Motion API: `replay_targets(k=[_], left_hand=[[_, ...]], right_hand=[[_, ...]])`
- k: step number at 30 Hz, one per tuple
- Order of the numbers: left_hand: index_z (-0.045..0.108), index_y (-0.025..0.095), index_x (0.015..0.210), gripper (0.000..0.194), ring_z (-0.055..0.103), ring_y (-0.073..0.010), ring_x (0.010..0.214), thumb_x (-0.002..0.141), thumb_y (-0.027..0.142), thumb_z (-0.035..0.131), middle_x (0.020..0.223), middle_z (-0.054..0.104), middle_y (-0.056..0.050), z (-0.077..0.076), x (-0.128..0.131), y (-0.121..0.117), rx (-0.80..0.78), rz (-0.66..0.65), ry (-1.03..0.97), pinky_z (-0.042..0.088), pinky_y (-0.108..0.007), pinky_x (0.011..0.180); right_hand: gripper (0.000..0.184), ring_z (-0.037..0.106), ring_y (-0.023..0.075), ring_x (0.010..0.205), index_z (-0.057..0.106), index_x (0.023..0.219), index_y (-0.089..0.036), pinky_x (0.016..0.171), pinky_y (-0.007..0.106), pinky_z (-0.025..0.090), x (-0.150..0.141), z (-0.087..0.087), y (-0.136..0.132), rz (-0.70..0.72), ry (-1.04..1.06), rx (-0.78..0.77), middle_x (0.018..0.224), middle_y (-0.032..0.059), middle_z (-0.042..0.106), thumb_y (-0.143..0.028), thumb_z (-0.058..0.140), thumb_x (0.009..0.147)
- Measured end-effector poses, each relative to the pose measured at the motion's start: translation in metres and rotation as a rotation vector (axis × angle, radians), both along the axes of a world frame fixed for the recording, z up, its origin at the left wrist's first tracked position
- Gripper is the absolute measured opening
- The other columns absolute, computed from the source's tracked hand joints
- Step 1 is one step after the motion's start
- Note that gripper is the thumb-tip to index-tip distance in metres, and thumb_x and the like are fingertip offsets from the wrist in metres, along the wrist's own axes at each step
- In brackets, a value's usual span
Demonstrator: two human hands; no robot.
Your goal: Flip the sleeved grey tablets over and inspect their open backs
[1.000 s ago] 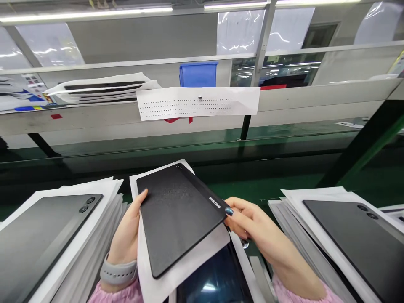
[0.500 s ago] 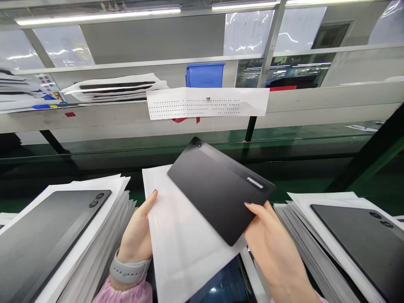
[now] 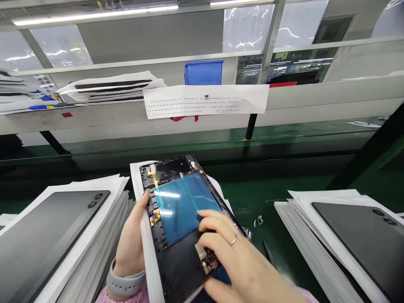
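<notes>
An opened tablet (image 3: 176,202) lies face down on a white sheet (image 3: 147,248), its inside showing. A blue glossy panel (image 3: 184,208) fills its middle, with gold flex strips along the left side. My left hand (image 3: 131,235) grips the tablet's left edge and the sheet together. My right hand (image 3: 230,252) lies over the lower right part, its fingers on the blue panel and around a small circuit board (image 3: 206,259). Whether they grip the board is unclear. The tablet's lower end is partly hidden by this hand.
Stacks of dark tablets on white sheets stand to the left (image 3: 47,240) and right (image 3: 350,240). Small metal bits (image 3: 259,221) lie on the green bench (image 3: 252,189). Behind stand a dotted paper sheet (image 3: 205,101) and a blue bin (image 3: 204,73).
The black logo-marked back panel held up between my hands is gone from view. The tablet's open inside now faces up on the white sheet, and my right hand has moved onto it.
</notes>
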State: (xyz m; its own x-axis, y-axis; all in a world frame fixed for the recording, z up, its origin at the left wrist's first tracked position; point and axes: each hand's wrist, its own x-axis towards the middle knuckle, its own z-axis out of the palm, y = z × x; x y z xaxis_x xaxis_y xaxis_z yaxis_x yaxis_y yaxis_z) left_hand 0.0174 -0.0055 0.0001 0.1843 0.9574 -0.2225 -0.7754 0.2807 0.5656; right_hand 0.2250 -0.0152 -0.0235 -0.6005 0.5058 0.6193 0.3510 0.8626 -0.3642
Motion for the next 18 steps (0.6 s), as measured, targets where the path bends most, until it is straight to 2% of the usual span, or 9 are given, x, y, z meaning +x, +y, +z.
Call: replay_targets(k=[3,6,8,11,14,16,18], left_hand=[[0.064,0.014,0.134,0.047,0.063,-0.0404,0.123,0.094,0.038,0.059,0.125,0.074,-0.015,-0.003,-0.003,-0.005,0.067,0.072,0.061,0.045,-0.053,0.11],[0.067,0.016,0.131,0.042,0.06,-0.0384,0.127,0.096,0.036,0.055,0.126,0.074,-0.013,-0.002,-0.003,-0.006,0.125,0.069,0.061,0.041,-0.051,0.114],[0.066,0.019,0.133,0.043,0.059,-0.0355,0.129,0.1,0.035,0.043,0.127,0.074,-0.01,0.002,-0.002,-0.005,0.218,0.003,0.0,0.037,-0.05,0.116],[0.061,0.02,0.138,0.055,0.058,-0.0319,0.131,0.102,0.027,0.02,0.126,0.075,-0.007,0.01,0.001,-0.004,0.355,-0.054,-0.096,0.033,-0.049,0.118],[0.057,0.02,0.142,0.064,0.059,-0.0317,0.129,0.103,0.029,0.008,0.124,0.075,-0.008,0.014,0.002,-0.003,0.363,-0.038,-0.117,0.034,-0.05,0.118],[0.055,0.019,0.145,0.064,0.059,-0.0331,0.129,0.103,0.031,0.008,0.126,0.075,-0.01,0.012,0.001,-0.003,0.35,-0.048,-0.109,0.035,-0.052,0.117],[0.053,0.019,0.146,0.061,0.058,-0.0339,0.13,0.103,0.033,0.011,0.128,0.073,-0.01,0.009,-0.001,-0.002,0.352,-0.074,-0.107,0.035,-0.052,0.117]], right_hand=[[0.028,0.054,0.0275,0.12,0.056,0.092,-0.019,0.1,0.037,0.054,0.008,0.007,-0.003,-0.042,0.035,-0.024,0.105,0.0097,0.06,0.002,0.055,0.075],[0.022,0.057,0.0261,0.109,0.056,0.089,-0.019,0.102,0.041,0.053,0.01,0.011,-0.004,-0.012,0.065,0.024,0.099,0.0082,0.059,0.001,0.058,0.079],[0.021,0.059,0.0246,0.103,0.057,0.09,-0.019,0.098,0.04,0.055,0.008,0.011,-0.004,0.002,0.101,0.064,0.096,0.0073,0.06,0.0,0.057,0.081],[0.022,0.062,0.0213,0.095,0.057,0.088,-0.019,0.099,0.039,0.054,0.001,0.006,-0.003,0.012,0.129,0.113,0.088,0.0047,0.062,0.002,0.053,0.082],[0.023,0.064,0.0202,0.096,0.058,0.087,-0.018,0.106,0.041,0.049,-0.004,0.002,-0.001,0.021,0.123,0.137,0.088,0.0043,0.064,0.002,0.052,0.08],[0.021,0.064,0.0214,0.102,0.059,0.087,-0.018,0.107,0.039,0.048,-0.003,0.004,-0.002,0.023,0.107,0.125,0.092,0.0061,0.065,0.001,0.054,0.081],[0.017,0.062,0.0228,0.113,0.062,0.091,-0.019,0.107,0.035,0.048,0.003,0.009,-0.003,0.062,0.036,0.032,0.101,0.0077,0.066,-0.003,0.06,0.086]])
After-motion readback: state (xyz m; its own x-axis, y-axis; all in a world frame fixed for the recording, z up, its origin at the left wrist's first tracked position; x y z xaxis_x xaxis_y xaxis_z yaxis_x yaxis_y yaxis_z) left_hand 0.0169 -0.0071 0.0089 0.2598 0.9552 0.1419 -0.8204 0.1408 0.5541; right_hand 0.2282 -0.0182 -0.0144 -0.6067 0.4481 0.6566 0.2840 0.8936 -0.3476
